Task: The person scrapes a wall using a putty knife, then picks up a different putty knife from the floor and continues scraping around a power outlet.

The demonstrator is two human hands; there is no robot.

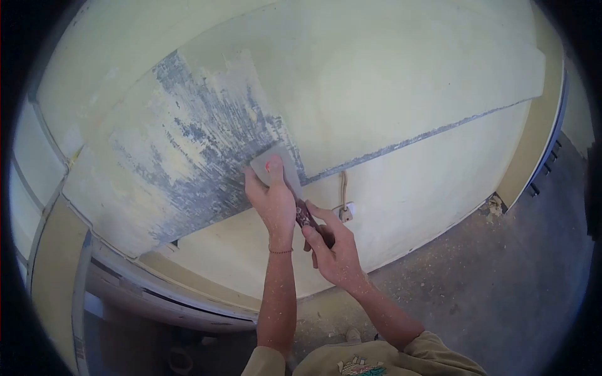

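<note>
A scraper [292, 168] with a broad flat metal blade and a dark handle lies slantwise against the wall. My left hand [276, 203] grips the blade, its thumb flat on top and the fingers behind the left edge. Lower down, my right hand [338, 254] is closed round the handle. The blade's far edge meets a patch of streaked grey-blue wall [207, 135], where the cream paint [389, 75] is partly gone. Bits of pale dust speckle both forearms.
Just right of the hands, a wall socket [345, 212] has a cord running up from it. Pale flecks litter the grey floor [439, 288]. A door frame [533, 156] stands at the right, and a ledge [169, 301] runs along the lower left.
</note>
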